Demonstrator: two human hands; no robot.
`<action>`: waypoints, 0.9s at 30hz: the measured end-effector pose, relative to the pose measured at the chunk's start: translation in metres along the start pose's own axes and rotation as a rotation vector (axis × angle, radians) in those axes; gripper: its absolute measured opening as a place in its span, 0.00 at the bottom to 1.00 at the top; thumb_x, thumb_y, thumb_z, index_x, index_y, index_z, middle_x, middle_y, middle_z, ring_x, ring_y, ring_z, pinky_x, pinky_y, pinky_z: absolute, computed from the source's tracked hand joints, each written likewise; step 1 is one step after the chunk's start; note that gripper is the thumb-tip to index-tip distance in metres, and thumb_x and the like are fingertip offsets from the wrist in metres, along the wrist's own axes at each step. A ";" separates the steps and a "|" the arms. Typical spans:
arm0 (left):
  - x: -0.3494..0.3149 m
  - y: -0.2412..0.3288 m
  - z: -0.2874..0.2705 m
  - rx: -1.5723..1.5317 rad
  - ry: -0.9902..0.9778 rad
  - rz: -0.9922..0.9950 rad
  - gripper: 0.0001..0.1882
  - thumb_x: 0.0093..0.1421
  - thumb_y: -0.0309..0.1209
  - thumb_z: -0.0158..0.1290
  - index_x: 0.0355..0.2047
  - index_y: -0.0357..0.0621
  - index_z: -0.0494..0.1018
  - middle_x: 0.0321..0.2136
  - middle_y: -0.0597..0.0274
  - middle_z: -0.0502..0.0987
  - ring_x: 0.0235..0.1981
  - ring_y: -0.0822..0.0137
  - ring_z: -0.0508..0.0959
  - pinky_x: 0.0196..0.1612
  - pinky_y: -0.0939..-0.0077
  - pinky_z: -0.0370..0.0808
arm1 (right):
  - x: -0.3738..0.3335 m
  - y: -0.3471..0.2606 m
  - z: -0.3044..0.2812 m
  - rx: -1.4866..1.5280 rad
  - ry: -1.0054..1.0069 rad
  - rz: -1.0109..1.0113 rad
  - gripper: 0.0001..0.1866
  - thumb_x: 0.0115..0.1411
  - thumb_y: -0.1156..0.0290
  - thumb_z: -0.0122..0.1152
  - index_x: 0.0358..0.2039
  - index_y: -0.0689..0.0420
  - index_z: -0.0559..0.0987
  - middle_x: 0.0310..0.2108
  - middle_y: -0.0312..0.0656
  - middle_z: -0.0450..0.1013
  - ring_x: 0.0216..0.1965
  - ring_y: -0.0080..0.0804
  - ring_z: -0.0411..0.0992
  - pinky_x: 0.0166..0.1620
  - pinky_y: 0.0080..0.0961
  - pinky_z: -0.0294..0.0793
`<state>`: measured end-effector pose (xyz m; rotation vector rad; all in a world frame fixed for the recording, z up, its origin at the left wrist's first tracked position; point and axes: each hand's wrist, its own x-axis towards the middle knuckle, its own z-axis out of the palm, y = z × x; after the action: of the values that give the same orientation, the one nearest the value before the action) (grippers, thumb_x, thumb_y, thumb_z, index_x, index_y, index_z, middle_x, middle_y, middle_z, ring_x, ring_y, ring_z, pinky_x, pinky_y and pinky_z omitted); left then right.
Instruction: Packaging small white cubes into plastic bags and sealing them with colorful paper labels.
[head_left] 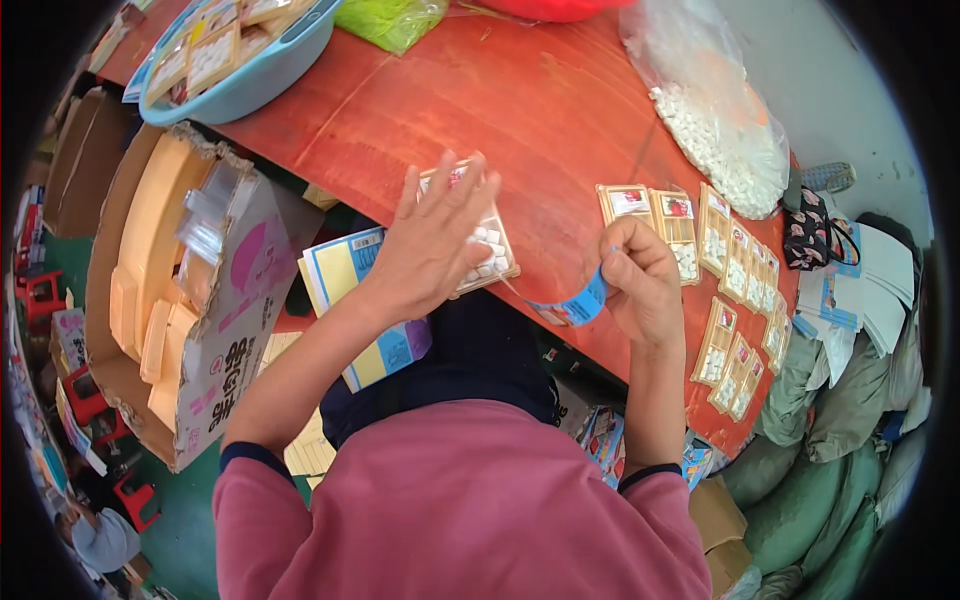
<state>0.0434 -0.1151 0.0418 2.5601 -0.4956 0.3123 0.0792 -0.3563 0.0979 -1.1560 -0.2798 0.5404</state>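
Observation:
My left hand (425,245) lies with its fingers stretched out over a small tan tray (505,255) near the table's front edge. White cube-like pieces (488,243) fill the part of the tray that shows; the hand covers much of the rest. To its right, my right hand (642,285) pinches the end of a curved blue printed strip (583,304) between thumb and fingers. The strip's other end reaches toward the tray; whether it touches is hard to tell. Under my left forearm, blue and yellow printed sheets (338,272) rest by my lap.
Several similar trays (738,262) with white pieces stand at the right on the red table (480,90). Behind them lies a clear bag of white pieces (715,130). A blue basin (310,55) full of trays sits far left; a cardboard box (225,320) stands below it.

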 end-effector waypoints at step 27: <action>-0.031 -0.017 -0.002 -1.092 0.312 -0.896 0.12 0.56 0.27 0.56 0.32 0.37 0.62 0.20 0.60 0.74 0.18 0.73 0.77 0.20 0.83 0.75 | 0.075 0.074 0.022 -0.992 0.484 -0.159 0.17 0.47 0.73 0.68 0.34 0.61 0.69 0.27 0.43 0.74 0.28 0.31 0.73 0.33 0.27 0.72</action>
<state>0.0222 -0.0914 0.0263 1.4015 0.5028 0.0552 0.1121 -0.2765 0.0333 -2.1524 -0.2129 -0.0768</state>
